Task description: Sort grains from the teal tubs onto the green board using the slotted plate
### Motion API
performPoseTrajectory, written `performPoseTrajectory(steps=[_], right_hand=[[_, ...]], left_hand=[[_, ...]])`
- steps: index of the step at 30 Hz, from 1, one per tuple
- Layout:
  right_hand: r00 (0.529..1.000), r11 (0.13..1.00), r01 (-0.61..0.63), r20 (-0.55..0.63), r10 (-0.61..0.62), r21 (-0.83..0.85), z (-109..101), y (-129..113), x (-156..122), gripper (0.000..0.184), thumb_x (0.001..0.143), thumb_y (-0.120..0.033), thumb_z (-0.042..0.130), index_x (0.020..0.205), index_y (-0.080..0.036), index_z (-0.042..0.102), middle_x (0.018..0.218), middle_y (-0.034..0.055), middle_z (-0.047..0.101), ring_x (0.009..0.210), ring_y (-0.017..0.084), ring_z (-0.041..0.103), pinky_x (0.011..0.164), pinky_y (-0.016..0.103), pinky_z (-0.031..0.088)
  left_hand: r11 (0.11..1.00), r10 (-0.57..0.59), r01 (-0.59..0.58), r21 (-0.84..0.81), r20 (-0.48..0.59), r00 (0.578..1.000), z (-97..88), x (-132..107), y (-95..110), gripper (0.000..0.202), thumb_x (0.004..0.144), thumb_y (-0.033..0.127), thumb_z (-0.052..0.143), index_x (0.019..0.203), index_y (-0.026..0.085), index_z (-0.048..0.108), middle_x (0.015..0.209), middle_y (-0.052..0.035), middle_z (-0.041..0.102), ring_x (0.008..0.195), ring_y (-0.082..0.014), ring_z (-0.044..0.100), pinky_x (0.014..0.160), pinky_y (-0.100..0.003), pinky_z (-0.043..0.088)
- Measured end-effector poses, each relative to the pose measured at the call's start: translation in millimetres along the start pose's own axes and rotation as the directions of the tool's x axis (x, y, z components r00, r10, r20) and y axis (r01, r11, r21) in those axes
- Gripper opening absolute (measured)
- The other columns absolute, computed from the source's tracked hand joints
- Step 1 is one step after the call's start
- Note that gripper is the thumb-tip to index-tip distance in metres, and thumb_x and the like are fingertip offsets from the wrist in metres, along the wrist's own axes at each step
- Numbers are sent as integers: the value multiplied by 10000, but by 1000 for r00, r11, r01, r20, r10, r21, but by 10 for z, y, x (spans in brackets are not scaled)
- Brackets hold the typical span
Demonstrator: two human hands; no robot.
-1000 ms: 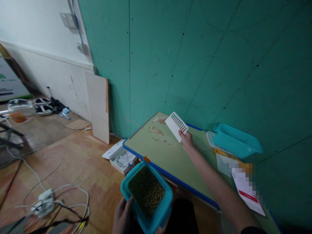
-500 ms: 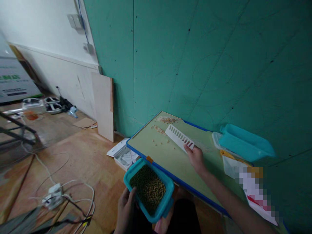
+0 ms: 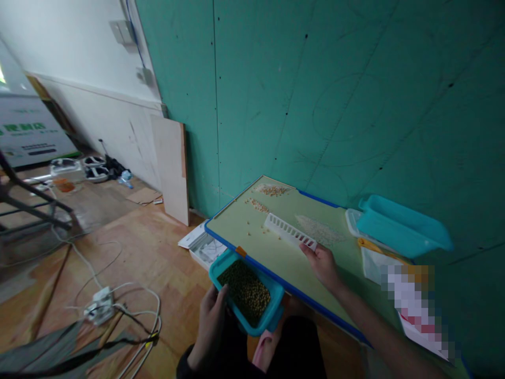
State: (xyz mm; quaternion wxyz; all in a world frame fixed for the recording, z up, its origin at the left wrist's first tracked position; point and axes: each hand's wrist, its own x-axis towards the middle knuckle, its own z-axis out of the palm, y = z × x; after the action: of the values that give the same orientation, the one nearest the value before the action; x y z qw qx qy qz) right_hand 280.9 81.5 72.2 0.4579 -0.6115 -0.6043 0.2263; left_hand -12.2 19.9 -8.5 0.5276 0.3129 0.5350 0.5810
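My left hand (image 3: 213,308) grips the near left side of a teal plastic container (image 3: 256,332), held just off the table's front edge. Inside it lie dark green beans (image 3: 237,280) beside pale yellow beans (image 3: 257,296). In my right hand (image 3: 321,263), fingers closed round its near end, is a white slotted plastic strip (image 3: 290,231), low over the table. Beyond the strip a thin patch of white grains (image 3: 319,229) is spread out. Yellow beans (image 3: 258,205) are scattered left of it, with a larger heap (image 3: 274,190) toward the back corner.
The pale green, blue-edged table (image 3: 276,263) stands against a green wall (image 3: 252,95). On its right are an empty-looking teal bin (image 3: 406,226), a white lid (image 3: 353,221) and a white bag (image 3: 373,263). An open white box (image 3: 207,252), cables and a power strip (image 3: 100,305) lie on the floor.
The strip has come nearer to me and lies at a flatter angle, showing the white grains behind it. The container has risen slightly and moved right. The view has shifted a little.
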Motion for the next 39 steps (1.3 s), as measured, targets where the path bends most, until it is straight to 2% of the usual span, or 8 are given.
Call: performPoseTrajectory(steps=[5, 11, 19, 22, 25, 30, 33, 39], right_hand=[[1000, 999, 11, 21, -12, 33, -17, -20, -157, 454, 879, -562, 591, 1024, -168, 764, 1019, 117, 781, 947, 298, 745, 817, 371, 590], [992, 995, 82, 92, -87, 51, 11, -101, -459, 357, 922, -482, 590, 1083, -214, 762, 1033, 77, 784, 918, 254, 759, 822, 324, 604], [961, 975, 207, 171, -219, 84, 185, -429, -816, 281, 975, -328, 536, 1160, -270, 739, 1142, 40, 760, 1033, 204, 735, 915, 276, 577], [970, 976, 213, 108, -217, 48, 206, -444, -641, 283, 968, -363, 546, 1123, -245, 752, 1068, 54, 779, 968, 212, 753, 877, 276, 588], [978, 978, 207, -30, -207, -20, 241, -347, -224, 335, 942, -437, 554, 1027, -194, 769, 976, 89, 790, 905, 249, 760, 804, 305, 602], [979, 976, 198, -35, -202, -88, 381, -134, 409, 435, 898, -526, 531, 979, -167, 764, 911, 123, 788, 829, 288, 758, 738, 354, 593], [984, 981, 175, 17, -175, -79, 445, -78, 449, 433, 886, -534, 538, 983, -178, 765, 897, 106, 789, 816, 281, 755, 728, 345, 588], [946, 975, 221, 236, -221, 26, 388, -183, 98, 369, 918, -485, 549, 1085, -239, 768, 978, 63, 790, 871, 260, 752, 837, 359, 590]], left_hand=[[1000, -6, 6, -20, 8, 1000, 31, 30, 34, 467, 629, 579, 800, 801, 155, 704, 666, -18, 683, 644, -218, 635, 545, -273, 482], [997, -71, 73, -34, 41, 997, 110, -6, 104, 403, 683, 568, 760, 753, 192, 634, 457, 64, 529, 380, -145, 503, 385, -248, 414], [990, -130, 133, -57, 52, 990, 171, -38, 69, 438, 698, 600, 735, 803, 197, 601, 425, 90, 491, 327, -137, 486, 355, -256, 433], [992, -119, 120, -30, 34, 992, 134, -31, 116, 433, 681, 592, 743, 792, 199, 600, 426, 88, 495, 332, -132, 484, 356, -244, 417], [994, -108, 108, -14, 26, 994, 74, -12, 194, 411, 662, 566, 758, 755, 203, 590, 417, 85, 489, 330, -126, 467, 351, -234, 382], [998, -58, 58, 4, -25, 998, -61, 46, 254, 405, 649, 544, 773, 727, 180, 614, 458, 71, 500, 397, -124, 486, 387, -227, 388], [1000, -27, 27, -5, -14, 1000, -137, 94, 243, 395, 654, 522, 781, 740, 163, 639, 497, 59, 532, 436, -123, 510, 414, -221, 403], [996, -83, 83, 28, -2, 997, -194, 190, 266, 401, 686, 524, 758, 822, 171, 624, 433, 94, 487, 340, -117, 469, 347, -219, 379]])
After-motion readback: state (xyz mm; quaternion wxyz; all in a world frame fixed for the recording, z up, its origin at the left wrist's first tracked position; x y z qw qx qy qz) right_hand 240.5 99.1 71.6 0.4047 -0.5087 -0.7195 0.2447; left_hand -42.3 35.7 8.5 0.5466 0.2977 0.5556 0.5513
